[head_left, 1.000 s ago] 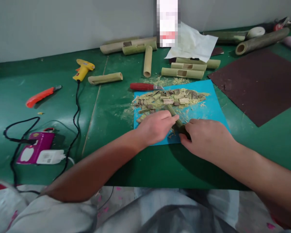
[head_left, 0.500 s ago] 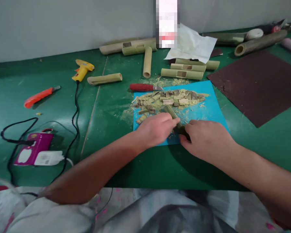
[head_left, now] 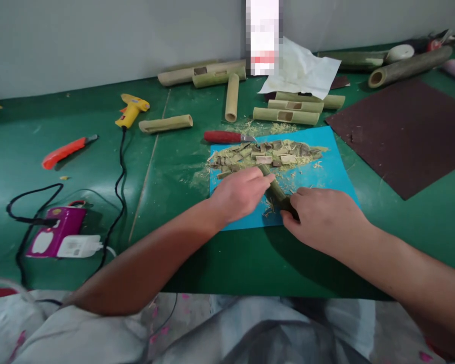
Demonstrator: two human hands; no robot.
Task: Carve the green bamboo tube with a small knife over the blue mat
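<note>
A short green bamboo tube (head_left: 277,193) lies at a slant over the lower part of a blue sheet (head_left: 335,167). My left hand (head_left: 239,194) is closed around its far end, fingers curled over the top. At the near, darker end, my right hand (head_left: 324,213) grips the same tube, thumb underneath. Just beyond my hands, bamboo chips (head_left: 263,159) and shavings are heaped across the sheet. A carving tool with a red handle (head_left: 223,136) rests at the sheet's top left edge, its metal tip by the heap.
Several cut bamboo tubes (head_left: 286,116) lie behind the sheet. On the left are a yellow glue gun (head_left: 131,111), an orange utility knife (head_left: 65,152) and a purple power strip (head_left: 56,230) with cables. A dark brown board (head_left: 405,141) lies right, below a thick bamboo pole (head_left: 409,68).
My left hand has slid a little toward the tube's far end, baring more of its middle. My right hand keeps its grip. The view has shifted slightly.
</note>
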